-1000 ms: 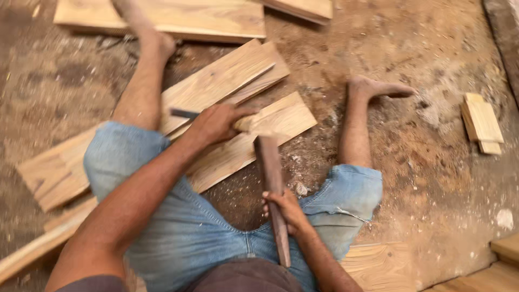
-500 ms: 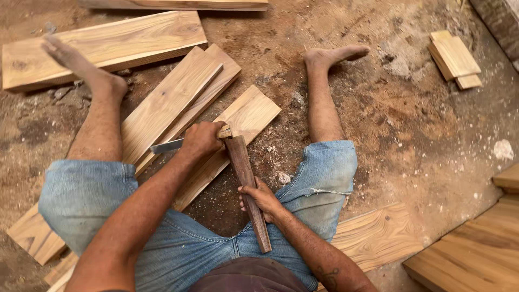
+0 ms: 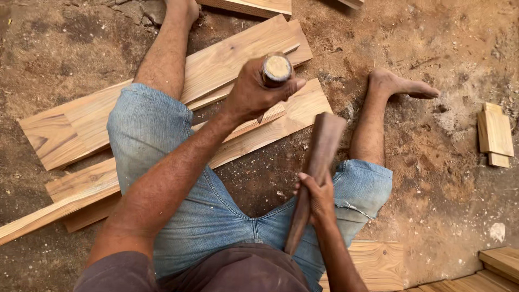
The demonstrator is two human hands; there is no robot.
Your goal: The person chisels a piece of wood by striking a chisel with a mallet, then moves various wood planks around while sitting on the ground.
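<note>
My left hand (image 3: pixel 254 92) is clamped around a chisel (image 3: pixel 277 69) stood on the plank (image 3: pixel 303 116) between my legs. My right hand (image 3: pixel 319 197) grips the wooden mallet (image 3: pixel 316 167), raised beside it. Any cut is hidden, so progress is unclear.

Rough open-floor woodworking spot, bare brown dirt ground (image 3: pixel 432 48) strewn with pale sawdust and chips, long light-brown sawn wooden planks (image 3: pixel 227 59) laid flat on it, small stacked rectangular wood offcuts (image 3: pixel 494 134) nearby, dark wooden club-shaped mallet (image 3: pixel 316 167), barefoot seated worker.
</note>
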